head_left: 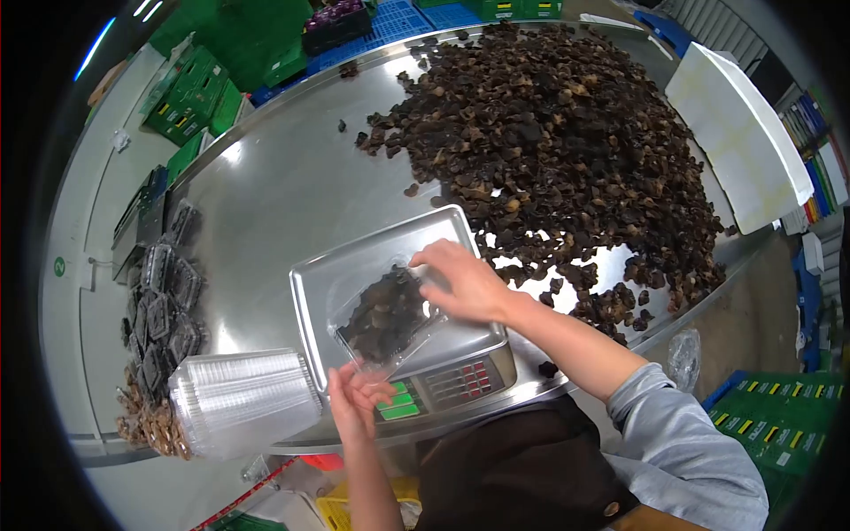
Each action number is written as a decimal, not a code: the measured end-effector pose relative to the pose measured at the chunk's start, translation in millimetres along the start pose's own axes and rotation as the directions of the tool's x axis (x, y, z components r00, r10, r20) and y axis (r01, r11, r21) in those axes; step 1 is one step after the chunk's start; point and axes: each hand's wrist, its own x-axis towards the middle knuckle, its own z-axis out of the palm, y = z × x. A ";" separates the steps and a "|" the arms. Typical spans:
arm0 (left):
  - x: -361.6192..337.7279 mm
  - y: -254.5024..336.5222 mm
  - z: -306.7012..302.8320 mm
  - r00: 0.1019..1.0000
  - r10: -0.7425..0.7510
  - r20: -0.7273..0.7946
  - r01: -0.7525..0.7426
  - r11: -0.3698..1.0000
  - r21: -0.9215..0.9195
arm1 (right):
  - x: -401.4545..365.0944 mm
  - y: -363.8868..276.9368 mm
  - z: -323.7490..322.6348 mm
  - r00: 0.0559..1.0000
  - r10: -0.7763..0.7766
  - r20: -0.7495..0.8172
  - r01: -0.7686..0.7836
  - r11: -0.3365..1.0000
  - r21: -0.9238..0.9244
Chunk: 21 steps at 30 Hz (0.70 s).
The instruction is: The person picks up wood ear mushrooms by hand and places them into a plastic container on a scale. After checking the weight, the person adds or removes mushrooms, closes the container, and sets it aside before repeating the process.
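A clear plastic container with dark mushroom-like pieces [382, 314] lies on the metal tray of a scale [310, 274]. My right hand [465, 283] is over the container's right side, fingers bent and apart; it holds nothing that I can make out. At the container's near edge is my left hand [356, 398], palm up, with its fingers spread beside the scale's green display. A big heap of the same dark pieces [558, 133] covers the right part of the steel table [266, 195].
Stacked empty clear containers [248, 398] stand left of the scale. Filled packs [164, 301] are piled at the left edge. A white foam box [744, 142] stands at the right. Green crates [186, 97] are at the back left, more green crates [779, 425] at the lower right.
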 end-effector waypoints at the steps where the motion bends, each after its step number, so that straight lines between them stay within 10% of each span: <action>1: -2.8 4.3 3.9 1.000 -0.009 0.002 0.009 1.000 -0.007 | -10.1 -3.5 -0.7 0.984 0.158 0.077 -0.163 0.985 0.055; 3: 1.0 -6.9 -8.4 1.000 0.015 -0.007 -0.015 0.998 0.067 | -20.3 -9.8 -11.4 0.859 0.396 0.324 -0.446 0.890 0.095; 10: 5.9 -3.8 -2.9 0.998 -0.043 -0.045 0.048 0.994 0.098 | -33.1 -9.5 -10.9 0.797 0.443 0.410 -0.551 0.811 0.195; 18: -22.4 8.8 24.8 0.992 0.063 0.113 -0.061 0.998 -0.018 | -69.3 -15.1 -20.8 0.742 0.486 0.462 -0.644 0.325 0.693; 20: -8.7 32.3 14.0 0.995 0.079 0.056 -0.052 0.926 -0.374 | -75.0 22.3 -26.6 0.835 0.380 0.398 -0.546 0.477 0.689; 21: 7.6 52.8 -23.3 0.995 0.102 0.014 -0.083 0.875 -0.477 | -73.1 37.1 -39.5 0.889 0.420 0.180 -0.453 0.754 0.476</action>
